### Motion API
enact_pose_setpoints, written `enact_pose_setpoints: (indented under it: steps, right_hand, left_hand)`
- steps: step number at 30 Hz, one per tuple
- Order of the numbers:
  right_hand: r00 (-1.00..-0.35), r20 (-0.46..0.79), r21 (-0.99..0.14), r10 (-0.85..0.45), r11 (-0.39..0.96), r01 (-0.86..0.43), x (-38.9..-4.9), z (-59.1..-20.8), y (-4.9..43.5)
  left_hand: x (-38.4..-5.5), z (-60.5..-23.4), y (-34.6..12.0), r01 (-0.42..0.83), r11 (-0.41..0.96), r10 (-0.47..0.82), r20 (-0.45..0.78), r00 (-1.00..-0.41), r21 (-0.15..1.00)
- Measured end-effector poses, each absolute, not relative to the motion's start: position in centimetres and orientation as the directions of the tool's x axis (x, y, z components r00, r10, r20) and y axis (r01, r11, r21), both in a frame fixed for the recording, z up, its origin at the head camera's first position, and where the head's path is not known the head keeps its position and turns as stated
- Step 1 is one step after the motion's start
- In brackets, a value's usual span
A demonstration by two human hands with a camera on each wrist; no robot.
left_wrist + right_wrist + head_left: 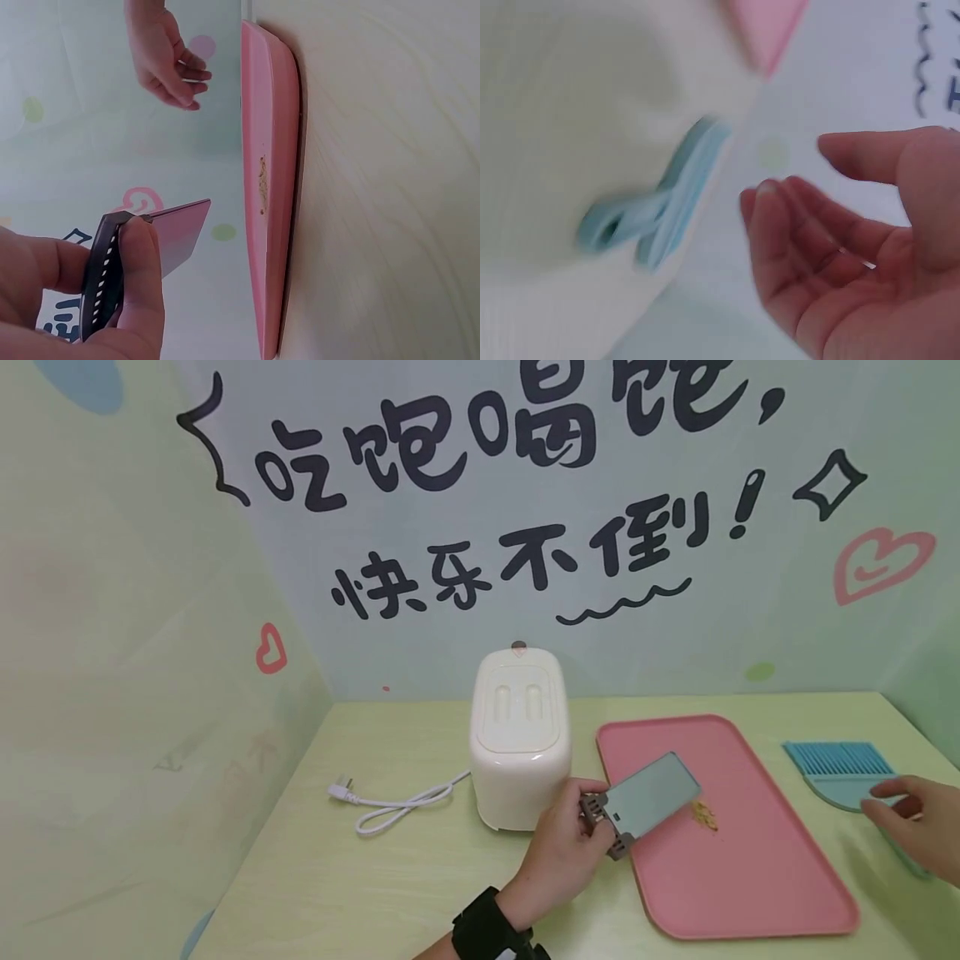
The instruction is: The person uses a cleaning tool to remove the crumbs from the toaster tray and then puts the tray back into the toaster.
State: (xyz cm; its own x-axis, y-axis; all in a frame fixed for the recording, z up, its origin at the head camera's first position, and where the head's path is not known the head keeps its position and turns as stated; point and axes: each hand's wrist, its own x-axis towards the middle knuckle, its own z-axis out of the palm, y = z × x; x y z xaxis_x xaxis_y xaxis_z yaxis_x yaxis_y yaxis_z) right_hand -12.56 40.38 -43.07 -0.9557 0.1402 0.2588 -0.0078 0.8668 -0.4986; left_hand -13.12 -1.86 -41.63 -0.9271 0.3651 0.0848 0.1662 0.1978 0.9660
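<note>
My left hand pinches the grey slotted end of a toaster crumb tray. Its flat metal plate tilts over the left part of a pink tray. On that pink tray lies a small heap of tan crumbs. Over at the right, my right hand hovers above the handle of a light blue brush, which lies on the table with its bristles pointing away. The right wrist view shows this hand's fingers loosely bent, holding nothing and apart from the brush.
A cream toaster with its top covered stands behind my left hand. Its white power cord and plug lie on the table to the left. Printed walls rise behind and at both sides of the table.
</note>
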Motion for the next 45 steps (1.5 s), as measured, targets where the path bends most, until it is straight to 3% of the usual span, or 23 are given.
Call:
enact_pose_setpoints:
  steps: [6,14,27,45]
  right_hand:
    - [-0.996,-0.091,-0.713,-0.004,0.698,0.062,-12.6,-39.1,34.1]
    - [-0.962,-0.240,-0.907,-0.133,0.385,0.173,-13.4,-40.1,27.9]
    - [-0.944,-0.285,-0.956,-0.163,0.119,0.268,-14.0,-41.9,21.7]
    - [-0.929,-0.261,-0.949,-0.264,-0.107,0.297,-13.0,-41.9,18.5]
  left_hand:
    - [-13.2,-41.6,-2.0,0.173,0.183,0.359,0.097,-0.928,0.968]
    - [-13.1,-41.6,-2.0,0.149,0.139,0.352,0.091,-0.932,0.979]
    - [-13.1,-41.5,-1.8,0.159,0.100,0.336,0.117,-0.934,0.982]
    - [-13.1,-41.5,-1.7,0.157,0.103,0.349,0.112,-0.931,0.982]
